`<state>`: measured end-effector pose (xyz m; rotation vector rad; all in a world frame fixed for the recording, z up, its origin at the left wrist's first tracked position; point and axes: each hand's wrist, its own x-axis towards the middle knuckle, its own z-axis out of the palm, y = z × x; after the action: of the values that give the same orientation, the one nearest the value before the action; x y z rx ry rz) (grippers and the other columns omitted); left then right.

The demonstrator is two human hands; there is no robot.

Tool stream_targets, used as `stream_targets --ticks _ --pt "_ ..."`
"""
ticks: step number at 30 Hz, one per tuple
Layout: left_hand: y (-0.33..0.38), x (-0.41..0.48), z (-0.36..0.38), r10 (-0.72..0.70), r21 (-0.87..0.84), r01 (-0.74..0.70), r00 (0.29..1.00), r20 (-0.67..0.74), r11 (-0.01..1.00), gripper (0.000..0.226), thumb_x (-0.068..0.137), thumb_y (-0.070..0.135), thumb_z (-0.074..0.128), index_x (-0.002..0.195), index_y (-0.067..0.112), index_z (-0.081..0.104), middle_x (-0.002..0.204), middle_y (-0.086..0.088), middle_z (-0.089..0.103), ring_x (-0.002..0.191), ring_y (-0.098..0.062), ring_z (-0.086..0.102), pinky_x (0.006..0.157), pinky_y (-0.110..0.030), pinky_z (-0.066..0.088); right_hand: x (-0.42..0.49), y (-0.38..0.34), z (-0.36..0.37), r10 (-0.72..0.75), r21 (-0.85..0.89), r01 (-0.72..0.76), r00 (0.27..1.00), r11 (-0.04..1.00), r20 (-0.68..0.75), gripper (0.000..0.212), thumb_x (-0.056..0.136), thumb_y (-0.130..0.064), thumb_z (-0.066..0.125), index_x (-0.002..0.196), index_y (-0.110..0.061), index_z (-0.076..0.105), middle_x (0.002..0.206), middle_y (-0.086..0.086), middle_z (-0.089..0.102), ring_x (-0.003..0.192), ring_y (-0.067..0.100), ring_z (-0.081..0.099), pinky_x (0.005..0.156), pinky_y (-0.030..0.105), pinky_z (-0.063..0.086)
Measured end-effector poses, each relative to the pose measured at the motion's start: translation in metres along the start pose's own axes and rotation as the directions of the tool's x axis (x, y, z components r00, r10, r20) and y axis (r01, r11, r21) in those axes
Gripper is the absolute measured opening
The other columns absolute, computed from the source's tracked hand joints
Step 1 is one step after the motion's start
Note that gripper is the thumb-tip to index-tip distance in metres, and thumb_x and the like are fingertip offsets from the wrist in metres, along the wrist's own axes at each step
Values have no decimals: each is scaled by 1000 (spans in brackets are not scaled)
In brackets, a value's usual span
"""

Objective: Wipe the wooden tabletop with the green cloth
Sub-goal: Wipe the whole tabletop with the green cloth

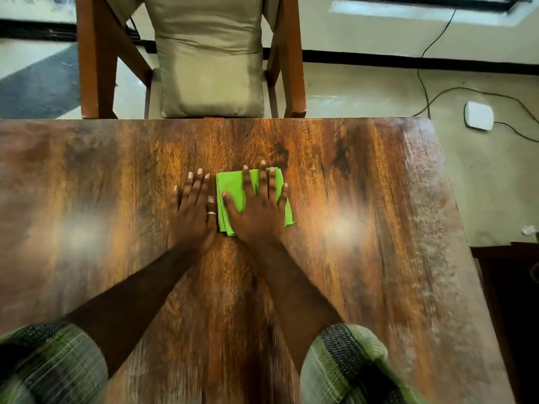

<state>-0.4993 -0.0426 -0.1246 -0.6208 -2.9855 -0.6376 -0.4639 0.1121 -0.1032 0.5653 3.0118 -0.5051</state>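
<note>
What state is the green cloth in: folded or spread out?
Folded. The green cloth shows stacked layer edges at its near-left corner and sits as a compact rectangle under the flat right hand.

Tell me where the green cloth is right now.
In the head view, the green cloth lies folded near the middle of the wooden tabletop, under the flat right hand, beside the left hand.

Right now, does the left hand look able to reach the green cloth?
Probably yes. The left hand lies flat on the table right beside the cloth, with nothing between them. The right hand covers only part of the cloth.
</note>
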Motion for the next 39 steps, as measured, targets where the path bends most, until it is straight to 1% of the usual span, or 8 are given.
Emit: stream_targets --ticks 3,7,10,14,20,29,35,39 --pt "-1 0 -1 -14 30 14 1000 13 999 59 105 30 28 160 10 29 169 -8 24 158 -23 15 125 -56 15 4 28 -9 5 -18 -5 1000 1000 9 79 99 -76 25 165 -35 15 174 4 2 161 26 0 126 60 2" --pt "1 0 -3 -44 -3 44 998 37 999 59 105 32 26 161 12 29 169 -6 24 159 -21 13 127 -53 12 12 93 -31 125 -46 -124 992 991 12 80 98 -79 21 165 -37 8 174 2 -2 161 26 -4 127 60 2" --pt "0 1 -4 -62 -35 64 997 46 997 59 104 30 26 161 14 28 169 -4 24 159 -18 12 128 -50 9 13 147 -49 185 -76 -186 983 980 -20 79 98 -79 21 165 -39 7 174 0 -2 161 26 -4 127 61 6" --pt "-2 2 -4 -68 -52 71 996 49 996 59 103 28 28 161 15 28 169 -2 24 159 -16 11 128 -47 6 11 189 -63 167 -93 -168 986 981 -16 79 97 -80 16 165 -40 5 174 -3 -7 161 23 -7 127 59 1" --pt "-3 2 -1 -69 -63 71 997 34 996 59 103 29 27 160 15 30 168 -3 26 158 -16 12 128 -48 7 47 193 -68 132 -102 -131 991 986 0 79 97 -80 16 164 -42 1 174 -4 -10 160 22 -10 127 57 -1" --pt "-5 5 1 -71 -57 73 997 30 996 58 104 29 26 160 16 31 168 -1 26 158 -13 11 128 -50 10 150 195 -84 104 -108 -99 994 989 44 82 96 -82 14 165 -38 6 174 -2 -8 160 22 -11 127 58 -2" --pt "-3 4 1 -64 -36 64 998 7 997 58 104 29 27 159 14 33 167 -3 28 158 -17 16 126 -52 14 155 182 -78 127 -105 -124 991 987 28 83 95 -82 12 165 -38 3 174 0 -9 160 24 -11 126 61 -2" --pt "-2 4 3 -66 -26 66 998 7 997 58 104 29 26 159 14 33 168 -3 28 158 -18 16 126 -52 14 153 142 -61 86 -101 -82 996 992 36 84 95 -82 13 165 -36 3 174 1 -12 159 25 -13 126 61 -4"
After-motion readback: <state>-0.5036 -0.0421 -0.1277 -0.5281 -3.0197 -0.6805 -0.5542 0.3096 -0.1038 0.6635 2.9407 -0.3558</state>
